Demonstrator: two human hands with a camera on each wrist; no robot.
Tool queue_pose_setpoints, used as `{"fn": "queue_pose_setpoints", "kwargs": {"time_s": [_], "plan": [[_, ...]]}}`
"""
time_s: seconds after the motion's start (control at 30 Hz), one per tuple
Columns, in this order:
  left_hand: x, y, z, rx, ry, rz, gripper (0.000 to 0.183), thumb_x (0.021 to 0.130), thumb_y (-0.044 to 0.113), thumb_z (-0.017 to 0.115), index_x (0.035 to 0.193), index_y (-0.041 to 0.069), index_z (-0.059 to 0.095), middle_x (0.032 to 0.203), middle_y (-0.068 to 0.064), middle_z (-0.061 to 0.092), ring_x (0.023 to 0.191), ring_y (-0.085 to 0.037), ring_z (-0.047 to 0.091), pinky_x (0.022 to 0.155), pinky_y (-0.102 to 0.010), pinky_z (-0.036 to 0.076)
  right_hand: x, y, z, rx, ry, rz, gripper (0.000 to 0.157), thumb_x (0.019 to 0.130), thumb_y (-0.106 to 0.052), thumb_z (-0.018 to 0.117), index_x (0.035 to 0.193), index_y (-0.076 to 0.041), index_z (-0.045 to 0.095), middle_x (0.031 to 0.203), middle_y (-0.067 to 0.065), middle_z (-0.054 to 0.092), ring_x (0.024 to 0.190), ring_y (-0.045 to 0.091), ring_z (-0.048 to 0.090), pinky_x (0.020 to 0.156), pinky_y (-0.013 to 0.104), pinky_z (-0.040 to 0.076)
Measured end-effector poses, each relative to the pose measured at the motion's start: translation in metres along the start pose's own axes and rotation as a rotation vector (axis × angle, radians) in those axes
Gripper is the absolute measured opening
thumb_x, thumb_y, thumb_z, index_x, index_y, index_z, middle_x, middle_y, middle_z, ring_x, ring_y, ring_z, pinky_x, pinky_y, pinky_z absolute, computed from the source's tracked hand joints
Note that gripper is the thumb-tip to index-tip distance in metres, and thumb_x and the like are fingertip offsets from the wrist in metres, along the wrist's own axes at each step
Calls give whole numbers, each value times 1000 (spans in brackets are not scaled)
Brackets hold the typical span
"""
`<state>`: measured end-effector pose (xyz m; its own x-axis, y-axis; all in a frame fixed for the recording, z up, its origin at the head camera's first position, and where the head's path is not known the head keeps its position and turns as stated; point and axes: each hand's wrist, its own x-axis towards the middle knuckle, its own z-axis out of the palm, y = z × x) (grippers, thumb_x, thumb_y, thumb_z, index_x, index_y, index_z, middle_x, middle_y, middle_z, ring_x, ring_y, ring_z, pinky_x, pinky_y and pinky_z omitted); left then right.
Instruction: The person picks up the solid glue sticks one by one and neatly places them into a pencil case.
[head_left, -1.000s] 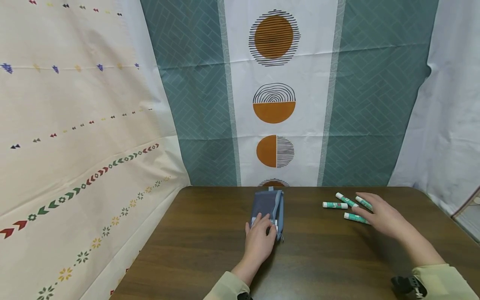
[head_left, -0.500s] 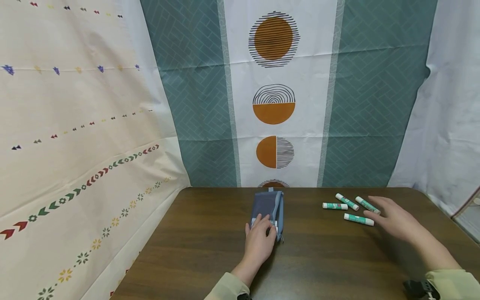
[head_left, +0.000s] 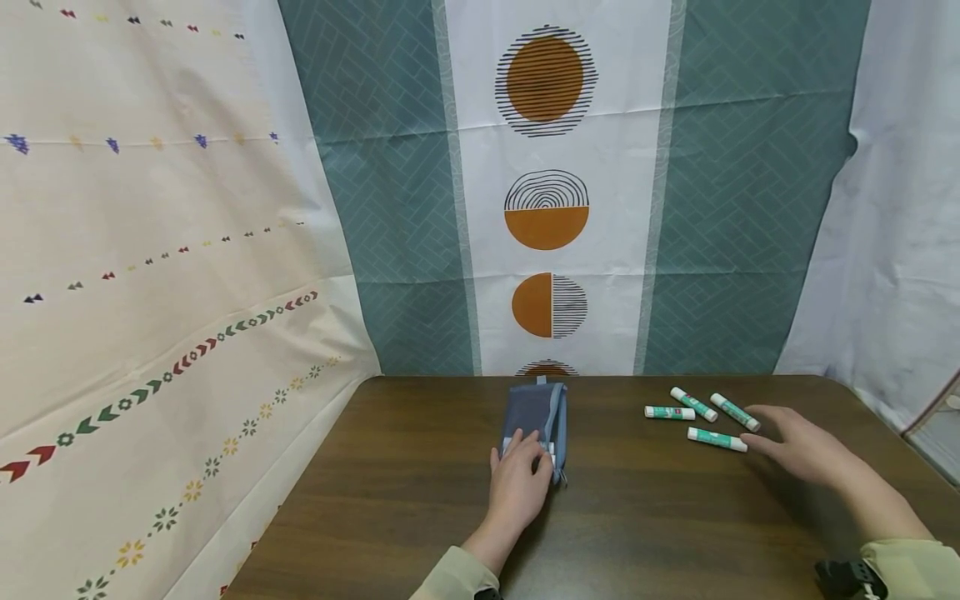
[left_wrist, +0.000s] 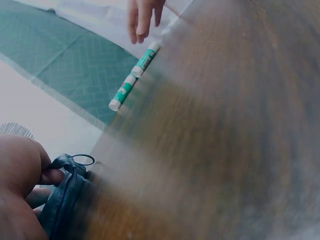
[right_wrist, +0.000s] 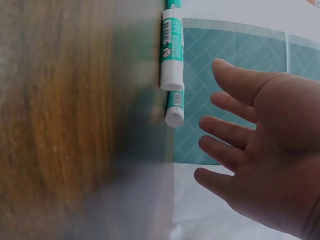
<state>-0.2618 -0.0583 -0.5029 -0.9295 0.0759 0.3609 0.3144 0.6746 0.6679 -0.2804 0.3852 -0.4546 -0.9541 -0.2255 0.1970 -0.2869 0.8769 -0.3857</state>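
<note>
A grey-blue zippered pouch (head_left: 529,408) lies on the table, its zipper pull (left_wrist: 84,160) showing in the left wrist view. My left hand (head_left: 519,483) holds the pouch at its near end, thumb and fingers at the zippered edge. Several green glue sticks with white caps lie loosely grouped to the right: one (head_left: 670,412) at the left, one (head_left: 693,404) at the back, one (head_left: 735,412) at the right and one (head_left: 717,439) in front. Just right of them hovers my right hand (head_left: 810,450), fingers spread and nothing between them, as the right wrist view (right_wrist: 270,125) shows.
The brown wooden table (head_left: 630,517) ends at a patterned cloth backdrop (head_left: 555,233). A cream cloth (head_left: 187,292) hangs along the left side, a white one (head_left: 892,250) at the right.
My right hand has drawn back to the right, off the glue sticks it overlapped before, so the right and front ones show fully. The left hand and the pouch stay in place.
</note>
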Motion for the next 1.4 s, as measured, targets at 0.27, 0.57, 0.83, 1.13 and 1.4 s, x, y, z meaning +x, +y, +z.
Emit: {"fn": "queue_pose_setpoints", "kwargs": {"time_s": [0.27, 0.57, 0.83, 1.13, 1.4], "plan": [[0, -2, 3, -8, 20, 15, 27, 105, 13, 65, 79, 20, 69, 148, -11, 70, 152, -38, 52, 119, -85, 19, -2, 7, 2, 4, -43, 8, 57, 107, -28, 74, 139, 17, 60, 136, 44, 61, 128, 67, 55, 93, 73, 51], [0, -2, 3, -9, 13, -2, 26, 105, 14, 65, 80, 20, 70, 149, -9, 70, 153, -36, 51, 121, -84, 18, -4, 11, 5, 23, -78, 28, 60, 106, -30, 75, 139, 18, 60, 138, 46, 59, 130, 70, 52, 95, 74, 50], [0, -3, 4, -10, 9, -4, 26, 105, 15, 65, 80, 20, 71, 150, -9, 69, 154, -36, 50, 121, -83, 18, -4, 15, 8, 36, -76, 25, 58, 104, -29, 77, 136, 17, 61, 136, 45, 60, 129, 69, 53, 96, 74, 50], [1, -3, 3, -14, 4, 0, 26, 105, 15, 65, 80, 20, 70, 150, -10, 69, 154, -36, 50, 121, -84, 18, -4, 14, 12, 15, -84, 38, 51, 103, -26, 78, 129, 16, 64, 129, 45, 62, 125, 68, 56, 95, 73, 50], [1, -3, 3, -10, 1, 6, 26, 105, 15, 65, 80, 20, 70, 150, -10, 69, 154, -37, 50, 120, -84, 18, -3, 14, 13, 16, -95, 50, 48, 103, -26, 78, 126, 15, 65, 127, 43, 63, 124, 67, 57, 95, 73, 50]]}}
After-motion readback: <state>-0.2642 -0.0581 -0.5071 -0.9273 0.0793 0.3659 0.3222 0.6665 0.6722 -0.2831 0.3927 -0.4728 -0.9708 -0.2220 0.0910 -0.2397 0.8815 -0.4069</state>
